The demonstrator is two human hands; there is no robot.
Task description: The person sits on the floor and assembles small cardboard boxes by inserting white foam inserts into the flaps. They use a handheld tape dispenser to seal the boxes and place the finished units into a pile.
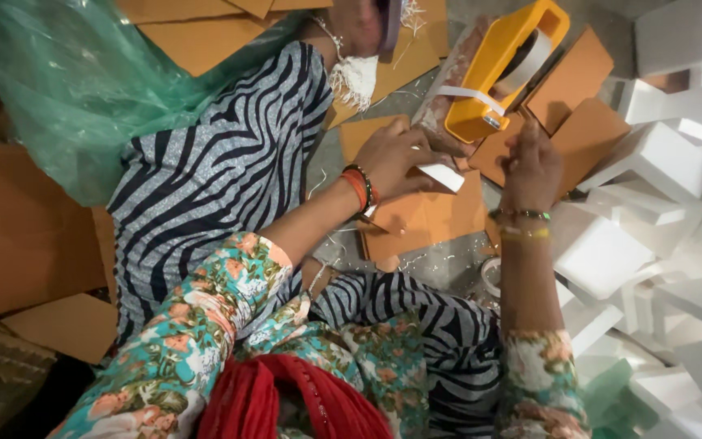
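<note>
Right at the centre, a small white strip [442, 175], tape or paper by the look of it, sits pinched in the left hand [396, 158], whose grip is closed on the strip's near end while the far end pokes out toward the other hand. The strip hovers just above the orange-brown cardboard pieces [424, 218] spread on the floor. Just past that grip, the right hand [532, 162] presses its fingertips down on a cardboard edge; whether its grip is clenched on anything I cannot tell, as the back of the hand hides the fingers.

Just beyond both grips lies the yellow tape dispenser [497, 69], tipped on its side, a white tail of tape hanging loose off its front, resting against a brownish wrapped block [448, 89]. Out to the right-hand side of the grips, white foam blocks [652, 162] pile up close. Far off on the left-hand side, a green plastic bag [67, 81] billows over more cardboard. Bangles ring both wrists, and a striped lap lies underneath.

The risks, as I judge them: that strip could fold and stick to itself or to the fingers, held by one end only. The cardboard may slide under the light press, skewing the placement. The dispenser's loose tail could snag scraps of foam litter.
</note>
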